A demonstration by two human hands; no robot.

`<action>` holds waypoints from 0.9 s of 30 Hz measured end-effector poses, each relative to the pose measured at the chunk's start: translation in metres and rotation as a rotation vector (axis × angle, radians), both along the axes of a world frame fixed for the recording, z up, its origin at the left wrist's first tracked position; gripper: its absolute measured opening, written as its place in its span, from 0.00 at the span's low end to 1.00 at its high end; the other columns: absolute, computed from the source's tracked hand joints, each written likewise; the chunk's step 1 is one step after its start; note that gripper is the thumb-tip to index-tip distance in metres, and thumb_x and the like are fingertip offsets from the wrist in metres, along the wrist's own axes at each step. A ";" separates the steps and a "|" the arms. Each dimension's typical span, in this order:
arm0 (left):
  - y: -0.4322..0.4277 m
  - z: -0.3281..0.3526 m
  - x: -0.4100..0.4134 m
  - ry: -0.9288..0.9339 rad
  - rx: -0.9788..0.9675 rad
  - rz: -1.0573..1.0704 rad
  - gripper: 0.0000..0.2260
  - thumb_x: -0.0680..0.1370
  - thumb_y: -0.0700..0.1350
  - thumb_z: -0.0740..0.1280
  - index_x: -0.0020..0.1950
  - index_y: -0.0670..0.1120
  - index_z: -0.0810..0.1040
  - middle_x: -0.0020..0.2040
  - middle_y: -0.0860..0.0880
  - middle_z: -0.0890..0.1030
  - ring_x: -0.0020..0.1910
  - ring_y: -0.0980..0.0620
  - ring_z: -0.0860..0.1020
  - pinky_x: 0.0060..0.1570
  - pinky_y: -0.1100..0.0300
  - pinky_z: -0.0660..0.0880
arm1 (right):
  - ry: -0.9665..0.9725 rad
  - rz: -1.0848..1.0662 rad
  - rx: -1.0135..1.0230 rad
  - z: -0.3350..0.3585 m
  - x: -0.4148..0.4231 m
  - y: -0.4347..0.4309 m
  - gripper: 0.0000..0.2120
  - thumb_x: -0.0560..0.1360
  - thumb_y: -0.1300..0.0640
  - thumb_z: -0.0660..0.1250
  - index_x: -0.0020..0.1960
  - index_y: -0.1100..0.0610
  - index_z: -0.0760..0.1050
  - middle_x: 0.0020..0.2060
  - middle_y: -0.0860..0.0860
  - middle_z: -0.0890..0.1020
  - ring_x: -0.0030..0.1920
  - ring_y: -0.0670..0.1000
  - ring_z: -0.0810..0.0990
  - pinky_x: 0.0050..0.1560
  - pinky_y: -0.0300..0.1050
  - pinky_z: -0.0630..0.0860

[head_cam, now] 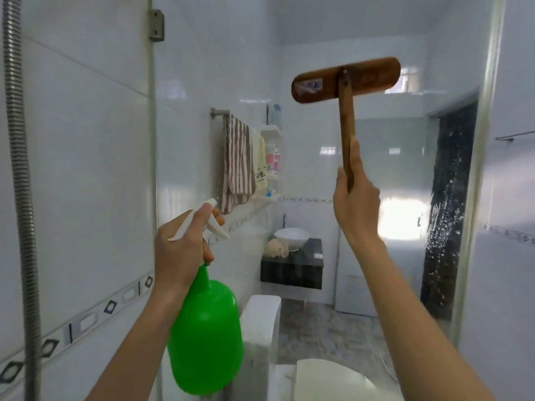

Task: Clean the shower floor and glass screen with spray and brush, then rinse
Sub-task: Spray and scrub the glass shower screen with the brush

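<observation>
My left hand [181,250] grips the white trigger head of a green spray bottle [207,334], which hangs below my fist, nozzle pointing at the glass screen [318,39]. My right hand [354,204] holds the wooden handle of a brush [346,79], raised high. Its brown oblong head lies flat against the glass, back side towards me, bristles hidden. The screen spans the view from a hinged left edge to a pale right edge, with wet streaks and droplets at the right side.
A ribbed metal shower hose [20,169] hangs at the far left along the tiled wall. Through the glass are a toilet [289,357], a towel rail with striped towels [237,160], a small shelf with bottles, a basin on a dark cabinet [292,267] and a doorway.
</observation>
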State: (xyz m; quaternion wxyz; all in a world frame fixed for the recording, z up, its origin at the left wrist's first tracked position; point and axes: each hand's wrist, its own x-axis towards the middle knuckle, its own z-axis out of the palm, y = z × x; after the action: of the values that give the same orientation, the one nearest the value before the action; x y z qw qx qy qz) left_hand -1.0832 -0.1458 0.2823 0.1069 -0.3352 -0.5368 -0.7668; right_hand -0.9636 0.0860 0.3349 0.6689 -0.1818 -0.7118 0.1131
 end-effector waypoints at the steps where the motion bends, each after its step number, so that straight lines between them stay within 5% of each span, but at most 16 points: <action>1: 0.001 -0.005 0.001 -0.002 -0.005 0.000 0.13 0.79 0.54 0.66 0.37 0.60 0.85 0.45 0.33 0.83 0.22 0.51 0.70 0.31 0.57 0.70 | -0.028 0.003 0.006 -0.031 0.002 0.000 0.26 0.83 0.52 0.54 0.76 0.39 0.47 0.27 0.50 0.70 0.25 0.48 0.73 0.28 0.39 0.75; 4: 0.002 -0.029 0.003 -0.013 -0.033 0.014 0.13 0.79 0.54 0.66 0.38 0.58 0.86 0.42 0.34 0.83 0.22 0.51 0.70 0.31 0.55 0.71 | -0.098 0.081 -0.064 -0.183 0.016 -0.021 0.28 0.80 0.52 0.56 0.71 0.27 0.51 0.26 0.46 0.72 0.23 0.46 0.73 0.25 0.36 0.73; 7: -0.002 -0.054 0.002 -0.028 -0.066 0.030 0.13 0.79 0.56 0.66 0.40 0.54 0.86 0.38 0.37 0.83 0.22 0.51 0.71 0.32 0.54 0.71 | -0.258 0.120 -0.174 -0.274 0.025 -0.050 0.26 0.78 0.46 0.54 0.74 0.32 0.52 0.29 0.44 0.77 0.24 0.47 0.74 0.25 0.43 0.76; 10: -0.004 -0.074 0.003 -0.053 -0.104 0.042 0.14 0.79 0.54 0.66 0.41 0.51 0.86 0.39 0.38 0.84 0.21 0.52 0.71 0.32 0.56 0.71 | -0.296 0.111 -0.092 -0.236 -0.002 -0.047 0.21 0.80 0.41 0.51 0.72 0.41 0.62 0.28 0.48 0.76 0.23 0.47 0.74 0.24 0.45 0.76; 13: -0.008 -0.087 0.005 -0.069 -0.135 0.093 0.13 0.80 0.53 0.65 0.42 0.51 0.86 0.37 0.42 0.85 0.21 0.53 0.72 0.31 0.57 0.72 | -0.330 0.021 0.022 -0.191 -0.026 -0.038 0.22 0.81 0.50 0.56 0.75 0.49 0.61 0.27 0.50 0.75 0.22 0.49 0.72 0.23 0.40 0.73; 20: -0.047 -0.101 -0.006 -0.072 -0.138 0.223 0.12 0.81 0.52 0.64 0.44 0.52 0.86 0.39 0.36 0.83 0.22 0.53 0.72 0.30 0.63 0.72 | -0.438 0.138 -0.150 -0.291 -0.011 -0.072 0.24 0.80 0.49 0.54 0.75 0.46 0.55 0.26 0.43 0.69 0.19 0.40 0.60 0.20 0.27 0.60; 24: -0.060 -0.110 -0.015 -0.102 -0.148 0.265 0.12 0.81 0.52 0.65 0.44 0.51 0.86 0.41 0.47 0.85 0.22 0.52 0.72 0.26 0.63 0.71 | -0.410 0.005 0.114 -0.202 -0.084 -0.086 0.27 0.79 0.57 0.64 0.75 0.50 0.59 0.24 0.49 0.70 0.19 0.44 0.62 0.19 0.32 0.60; 27: -0.066 -0.112 -0.019 -0.092 -0.170 0.297 0.13 0.81 0.52 0.64 0.45 0.49 0.85 0.42 0.51 0.86 0.21 0.53 0.72 0.25 0.65 0.71 | -0.396 -0.017 0.132 -0.159 -0.111 -0.091 0.29 0.79 0.58 0.62 0.76 0.49 0.55 0.24 0.49 0.68 0.19 0.44 0.61 0.19 0.31 0.58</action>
State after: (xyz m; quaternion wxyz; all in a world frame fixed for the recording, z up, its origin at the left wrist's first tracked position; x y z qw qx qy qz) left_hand -1.1026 -0.2113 0.1701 0.1658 -0.2247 -0.6477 -0.7089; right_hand -1.0748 -0.0047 0.1762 0.5271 -0.1624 -0.8338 0.0227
